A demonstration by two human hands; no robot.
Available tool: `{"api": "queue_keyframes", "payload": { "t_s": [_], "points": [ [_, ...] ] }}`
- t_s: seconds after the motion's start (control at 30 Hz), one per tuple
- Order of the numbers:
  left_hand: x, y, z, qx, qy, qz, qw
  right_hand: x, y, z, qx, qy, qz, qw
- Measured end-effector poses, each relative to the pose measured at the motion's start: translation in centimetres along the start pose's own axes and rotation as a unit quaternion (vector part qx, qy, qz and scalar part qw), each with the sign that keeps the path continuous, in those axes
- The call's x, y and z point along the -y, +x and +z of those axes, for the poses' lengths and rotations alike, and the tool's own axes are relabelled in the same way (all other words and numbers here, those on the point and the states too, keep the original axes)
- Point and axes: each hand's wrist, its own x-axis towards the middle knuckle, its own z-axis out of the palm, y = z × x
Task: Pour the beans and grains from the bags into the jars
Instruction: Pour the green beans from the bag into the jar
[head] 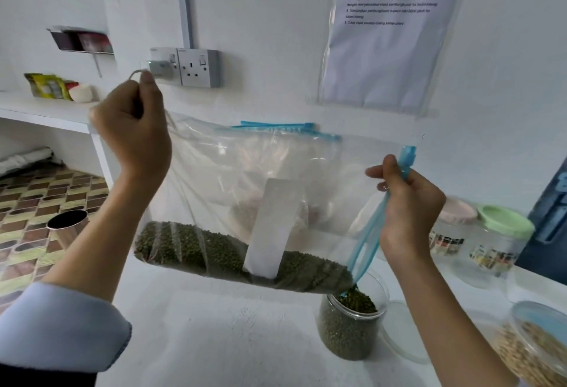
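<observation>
Green mung beans (214,251) sag in the limp clear zip bag (260,178) mid-frame over the glass jar (349,328), left hand (135,138) pinching a bottom corner, right hand (408,202) pinching the blue zip edge; best grips.

Left hand (132,138) fisted round the raised far corner of a clear zip bag (245,190); right hand (408,208) pinching its blue zip strip (372,227). Green beans (196,245) pooled along the bag's lower edge, spilling at the right corner into an open jar (348,330) on the white counter (214,340). Lidded jars (494,242) far right; grain-filled jar (535,346) near right.
</observation>
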Motion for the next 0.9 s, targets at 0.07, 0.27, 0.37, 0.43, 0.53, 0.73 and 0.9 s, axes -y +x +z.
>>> {"api": "queue_keyframes", "payload": {
  "t_s": [0.07, 0.27, 0.37, 0.43, 0.53, 0.73, 0.9],
  "points": [
    [-0.1, -0.3, 0.2, 0.01, 0.012, -0.003, 1.0, -0.1, -0.4, 0.3, 0.046, -0.018, 0.01, 0.999],
    [0.9, -0.5, -0.5, 0.004, 0.011, -0.01, 1.0, 0.0, -0.3, 0.2, 0.014, -0.001, 0.0, 1.0],
    [1.1, -0.7, -0.7, 0.011, 0.017, -0.013, 1.0, 0.0, -0.6, 0.4, 0.061, -0.021, 0.007, 0.998],
    [1.2, -0.6, -0.9, 0.005, 0.017, -0.02, 1.0, 0.0, -0.4, 0.4, 0.023, -0.012, -0.003, 1.0],
    [1.3, -0.7, -1.1, 0.008, 0.02, -0.019, 1.0, 0.2, -0.3, 0.5, 0.061, -0.023, -0.006, 0.998],
    [1.4, -0.8, -1.1, -0.002, 0.006, -0.045, 0.999, 0.2, -0.1, 0.6, 0.043, -0.014, -0.029, 0.999],
    [1.7, -0.8, -1.4, -0.004, 0.013, -0.073, 0.997, 0.3, 0.0, 0.8, 0.052, -0.011, -0.021, 0.998]
  ]
}}
